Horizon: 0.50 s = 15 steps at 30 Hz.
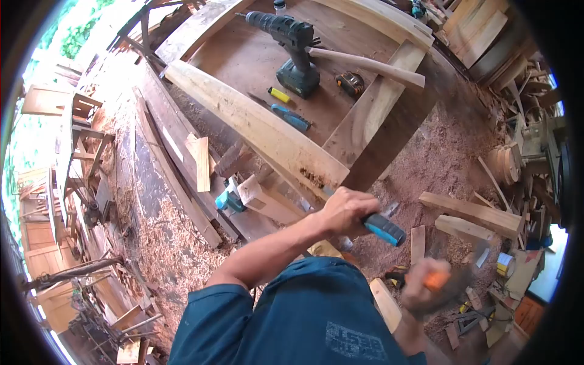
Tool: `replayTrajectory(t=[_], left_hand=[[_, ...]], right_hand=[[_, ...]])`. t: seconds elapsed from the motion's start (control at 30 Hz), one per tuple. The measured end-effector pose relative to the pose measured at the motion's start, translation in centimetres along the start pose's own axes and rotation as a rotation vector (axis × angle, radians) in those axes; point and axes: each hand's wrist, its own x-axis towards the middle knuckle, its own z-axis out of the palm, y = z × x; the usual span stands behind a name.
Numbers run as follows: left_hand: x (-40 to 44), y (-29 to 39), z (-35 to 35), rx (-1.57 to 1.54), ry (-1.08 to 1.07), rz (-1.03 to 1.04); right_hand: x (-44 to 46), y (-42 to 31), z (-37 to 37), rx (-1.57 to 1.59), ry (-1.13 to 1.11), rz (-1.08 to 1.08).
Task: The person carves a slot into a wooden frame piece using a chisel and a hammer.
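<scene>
My left hand (348,212) is closed around a chisel (385,230) with a blue and black handle. Its handle end sticks out to the right of my fist, while the blade side points at the near end of a wooden beam (261,118). Dark chips and a rough cut (313,177) mark the beam's face there. Lower right, my right hand (423,283), smeared by motion, grips an orange-handled tool (436,280). A dark blurred shape lies beside that hand, so the tool's head cannot be made out. The two hands are apart.
Inside the wooden frame lie a cordless drill (292,45), a tape measure (350,84), a blue-handled tool (291,117) and a yellow marker-like object (278,95). A teal power tool (230,198) sits left. Offcuts (468,213) and shavings (444,158) cover the ground.
</scene>
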Motion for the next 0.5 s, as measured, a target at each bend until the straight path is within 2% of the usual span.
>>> replayTrajectory(t=[0.1,0.13,0.23,0.3,0.43,0.5], left_hand=[[0.1,0.6,-0.2,0.025,0.039,-0.006],[0.0,0.7,0.1,0.01,0.075,-0.017],[-0.1,1.0,0.1,0.083,0.063,-0.032],[-0.4,0.9,0.5,0.091,0.058,-0.045],[0.5,1.8,-0.4,0.168,0.053,-0.004],[1.7,3.0,-0.9,0.149,0.065,0.064]], right_hand=[[-0.3,1.4,-0.4,-0.106,-0.182,0.015],[-0.4,0.7,-1.3,-0.208,-0.063,-0.097],[-2.3,0.1,-0.4,0.195,0.014,0.235],[-0.5,0.8,1.3,-0.01,-0.304,0.161],[-0.8,-0.3,0.8,0.169,-0.144,0.078],[0.6,-2.7,1.1,0.415,-0.102,0.178]])
